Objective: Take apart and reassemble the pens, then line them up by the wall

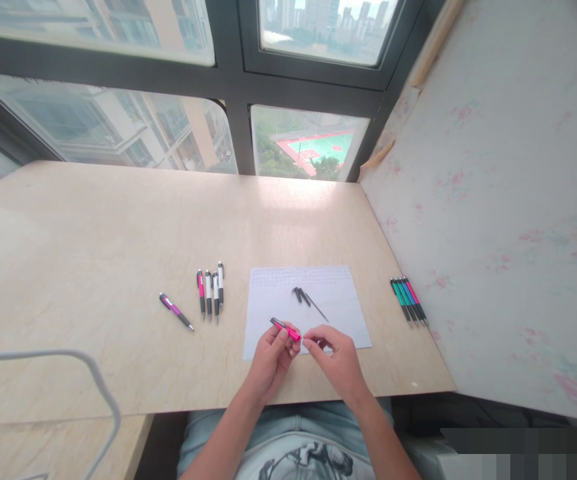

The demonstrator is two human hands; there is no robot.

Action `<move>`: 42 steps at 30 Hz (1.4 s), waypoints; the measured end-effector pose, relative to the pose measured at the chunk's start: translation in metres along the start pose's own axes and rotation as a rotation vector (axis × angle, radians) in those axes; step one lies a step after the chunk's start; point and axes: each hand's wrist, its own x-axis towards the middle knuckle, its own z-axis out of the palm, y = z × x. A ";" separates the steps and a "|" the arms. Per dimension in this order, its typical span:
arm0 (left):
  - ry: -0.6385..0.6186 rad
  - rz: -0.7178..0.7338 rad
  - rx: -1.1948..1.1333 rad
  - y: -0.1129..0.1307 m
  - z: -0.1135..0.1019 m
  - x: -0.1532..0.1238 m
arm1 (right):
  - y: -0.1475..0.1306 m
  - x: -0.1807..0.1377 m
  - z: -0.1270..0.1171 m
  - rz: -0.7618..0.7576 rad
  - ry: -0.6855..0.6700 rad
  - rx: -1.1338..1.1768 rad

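My left hand (271, 360) is closed around the pink pen barrel (291, 332), whose clip end points up and to the left. Close to the barrel's lower right end, my right hand (337, 357) has its thumb and forefinger pinched together; whatever is between them is too small to name. Under both hands lies a sheet of paper (268, 287) with handwriting along its top. On the sheet, just beyond my fingers, rest short black pen parts (301, 297) and a thin dark refill (319, 309).
Left of the paper stand out a purple pen (175, 311) lying slanted and a row of pink and white pens (209, 297). Several coloured pens (408, 301) lie by the wall (493, 267). A grey cable (95, 373) curves at lower left; windows border the tabletop's (168, 227) far edge.
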 end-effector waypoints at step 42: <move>0.243 0.153 0.096 -0.003 0.003 0.003 | 0.010 -0.005 -0.044 -0.047 0.047 -0.140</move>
